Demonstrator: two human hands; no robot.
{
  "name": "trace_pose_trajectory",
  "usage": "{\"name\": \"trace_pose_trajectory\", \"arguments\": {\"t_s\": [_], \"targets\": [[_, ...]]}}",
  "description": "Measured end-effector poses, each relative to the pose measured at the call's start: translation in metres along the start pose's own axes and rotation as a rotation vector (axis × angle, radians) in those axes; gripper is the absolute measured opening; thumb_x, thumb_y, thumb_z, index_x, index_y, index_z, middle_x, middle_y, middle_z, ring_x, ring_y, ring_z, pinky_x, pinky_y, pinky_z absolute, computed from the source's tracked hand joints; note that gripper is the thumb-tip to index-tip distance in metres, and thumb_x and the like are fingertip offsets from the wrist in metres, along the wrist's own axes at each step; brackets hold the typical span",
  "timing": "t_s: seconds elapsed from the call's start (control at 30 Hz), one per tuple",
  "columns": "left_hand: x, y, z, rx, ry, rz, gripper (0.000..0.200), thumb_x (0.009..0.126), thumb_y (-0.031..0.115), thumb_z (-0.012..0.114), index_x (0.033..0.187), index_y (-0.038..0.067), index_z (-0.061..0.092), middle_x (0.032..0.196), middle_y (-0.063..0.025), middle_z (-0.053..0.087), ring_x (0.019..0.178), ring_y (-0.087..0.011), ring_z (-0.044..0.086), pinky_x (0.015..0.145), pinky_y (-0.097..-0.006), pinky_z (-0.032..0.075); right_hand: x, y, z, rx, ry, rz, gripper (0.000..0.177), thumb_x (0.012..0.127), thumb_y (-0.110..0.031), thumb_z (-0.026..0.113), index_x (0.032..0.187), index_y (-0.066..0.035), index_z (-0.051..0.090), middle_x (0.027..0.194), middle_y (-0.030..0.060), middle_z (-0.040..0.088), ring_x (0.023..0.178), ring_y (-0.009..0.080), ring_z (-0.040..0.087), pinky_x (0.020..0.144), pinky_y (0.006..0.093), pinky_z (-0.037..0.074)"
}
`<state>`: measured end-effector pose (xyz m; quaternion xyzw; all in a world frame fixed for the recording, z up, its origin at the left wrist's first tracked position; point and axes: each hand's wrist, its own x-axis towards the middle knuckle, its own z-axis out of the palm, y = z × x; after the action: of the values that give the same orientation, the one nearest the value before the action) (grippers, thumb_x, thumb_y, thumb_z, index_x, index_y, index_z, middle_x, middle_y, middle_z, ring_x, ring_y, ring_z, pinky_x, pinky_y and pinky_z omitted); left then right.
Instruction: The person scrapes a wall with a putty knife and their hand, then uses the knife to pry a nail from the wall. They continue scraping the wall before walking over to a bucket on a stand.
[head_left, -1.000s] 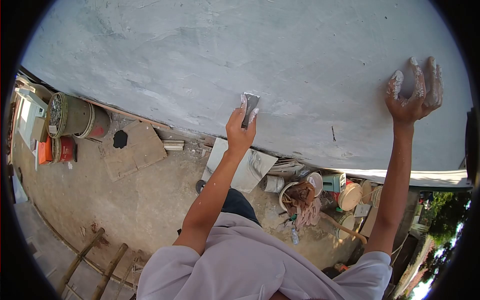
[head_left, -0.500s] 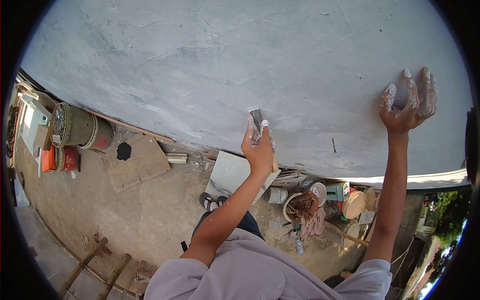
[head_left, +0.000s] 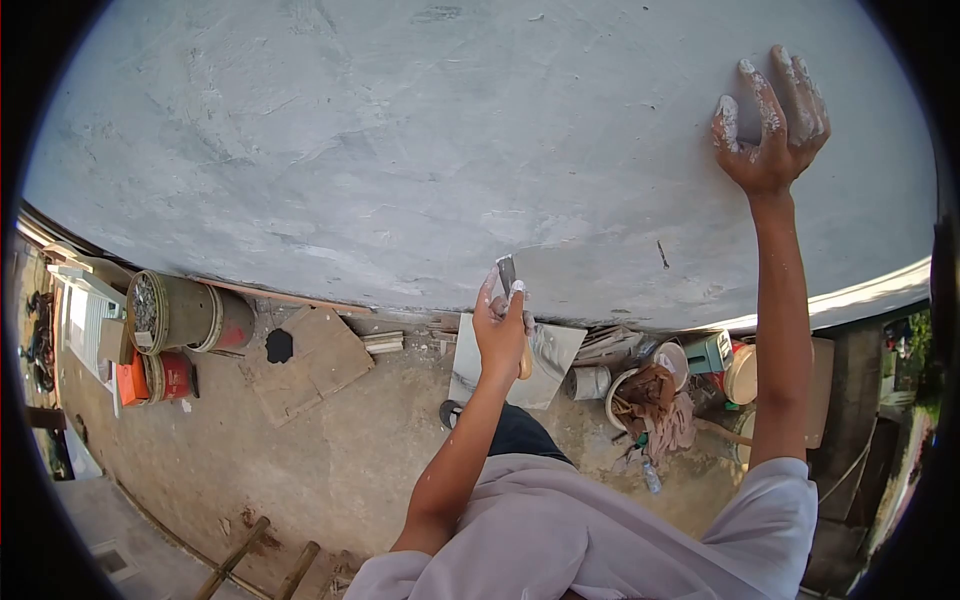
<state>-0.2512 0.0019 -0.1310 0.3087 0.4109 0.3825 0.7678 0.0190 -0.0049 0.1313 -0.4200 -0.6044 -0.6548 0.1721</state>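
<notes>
My left hand [head_left: 500, 335] is closed around a putty knife [head_left: 506, 272], its narrow metal blade pointing up at the lower part of the wall. A wooden handle end shows below the fist. Pale grey, freshly smeared plaster covers the wall [head_left: 330, 170], with streaks and ridges in it. Further up and to the right, my right hand [head_left: 770, 140] rests against the wall with fingers spread and nothing in it. White paste coats the fingertips of both hands.
Buckets [head_left: 172, 312] stand by the wall at left, near a flat board [head_left: 310, 370] on the floor. A marbled tile [head_left: 555, 350] lies beneath my left hand. Right of it are a bucket with brown rags [head_left: 650, 400], a plastic bottle [head_left: 652, 478] and more containers. Wooden poles [head_left: 235, 560] are at lower left.
My left hand has moved lower on the wall with the putty knife. My right hand has gone higher up the wall. The view has shifted, bringing the wall's base up in the picture.
</notes>
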Motion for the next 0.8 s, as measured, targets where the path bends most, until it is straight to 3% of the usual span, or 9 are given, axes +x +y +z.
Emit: {"name": "trace_pose_trajectory", "arguments": {"t_s": [0.1,0.27,0.37,0.4,0.47,0.57,0.6,0.67,0.8], "targets": [[-0.012,-0.013,-0.016,0.068,0.027,0.033,0.053,0.095,0.006,0.058,0.145,0.009,0.038,0.087,-0.0065,0.063,0.056,-0.0065,0.051,0.046,-0.0233,0.04,-0.002,0.0,0.004,-0.009,0.052,0.107,0.054,0.076,-0.023,0.072,0.126,-0.021,0.052,0.134,0.0062,0.057,0.127,0.0246,0.048,0.105,0.0403,0.034],[-0.042,-0.009,-0.033,0.138,0.044,0.123,0.052,0.096,0.002,0.055,0.144,0.007,0.037,0.093,-0.0077,0.063,0.065,-0.0079,0.055,0.054,-0.0247,0.046,0.0,-0.005,0.004,0.129,0.207,0.272,0.051,0.077,-0.019,0.064,0.126,-0.008,0.056,0.132,0.0192,0.055,0.127,0.0399,0.047,0.109,0.0531,0.032],[-0.061,0.002,-0.029,0.228,0.093,0.268,0.052,0.096,0.0,0.053,0.144,0.003,0.034,0.107,-0.012,0.063,0.089,-0.0125,0.061,0.075,-0.0255,0.05,-0.02,-0.015,-0.004,0.396,0.241,0.335,0.058,0.078,-0.014,0.068,0.132,-0.012,0.046,0.134,0.0112,0.055,0.133,0.0307,0.043,0.113,0.0437,0.03],[-0.063,0.002,-0.033,0.271,0.072,0.273,0.05,0.096,-0.001,0.052,0.143,0.001,0.034,0.112,-0.0132,0.062,0.097,-0.0139,0.06,0.081,-0.0257,0.048,-0.026,-0.032,-0.012,0.495,0.238,0.43,0.058,0.081,-0.01,0.065,0.135,-0.007,0.042,0.137,0.0159,0.051,0.136,0.0337,0.039,0.115,0.0459,0.026],[-0.063,0.002,-0.042,0.357,0.023,0.276,0.047,0.096,-0.003,0.049,0.141,-0.001,0.035,0.121,-0.0157,0.06,0.113,-0.0166,0.056,0.094,-0.026,0.044,-0.049,-0.08,-0.029,0.763,0.264,0.751,0.056,0.08,-0.016,0.067,0.131,-0.004,0.05,0.133,0.0136,0.055,0.131,0.0339,0.045,0.109,0.0464,0.034],[-0.081,0.011,-0.019,0.43,-0.055,0.377,0.036,0.097,-0.003,0.047,0.132,-0.003,0.04,0.125,-0.0169,0.059,0.119,-0.0176,0.054,0.097,-0.0254,0.041,-0.09,-0.163,-0.089,1.323,-0.037,1.228,0.051,0.083,-0.011,0.064,0.132,-0.003,0.05,0.133,0.0172,0.055,0.129,0.0323,0.048,0.109,0.0422,0.034],[-0.086,0.012,-0.009,0.438,-0.082,0.383,0.033,0.097,-0.003,0.047,0.129,-0.003,0.041,0.124,-0.0166,0.059,0.118,-0.0169,0.054,0.096,-0.0252,0.042,-0.106,-0.182,-0.108,1.413,-0.316,1.269,0.059,0.084,-0.013,0.066,0.138,-0.004,0.044,0.136,0.0181,0.051,0.129,0.0311,0.048,0.108,0.0421,0.035],[-0.097,0.006,0.011,0.451,-0.147,0.381,0.026,0.097,-0.003,0.046,0.124,-0.002,0.044,0.122,-0.0159,0.06,0.115,-0.0155,0.055,0.093,-0.0248,0.042,-0.114,-0.208,-0.149,1.771,-0.548,1.495,0.069,0.086,-0.013,0.066,0.145,-0.005,0.032,0.139,0.0181,0.047,0.128,0.0307,0.048,0.107,0.0414,0.036],[-0.105,-0.031,0.033,0.485,-0.236,0.299,0.024,0.097,-0.002,0.048,0.121,-0.002,0.045,0.116,-0.0142,0.06,0.103,-0.0128,0.056,0.082,-0.0251,0.045,-0.137,-0.213,-0.203,1.806,-0.837,1.559,0.073,0.089,-0.012,0.064,0.15,-0.007,0.024,0.134,0.0162,0.049,0.119,0.0286,0.051,0.102,0.0366,0.038]]}}
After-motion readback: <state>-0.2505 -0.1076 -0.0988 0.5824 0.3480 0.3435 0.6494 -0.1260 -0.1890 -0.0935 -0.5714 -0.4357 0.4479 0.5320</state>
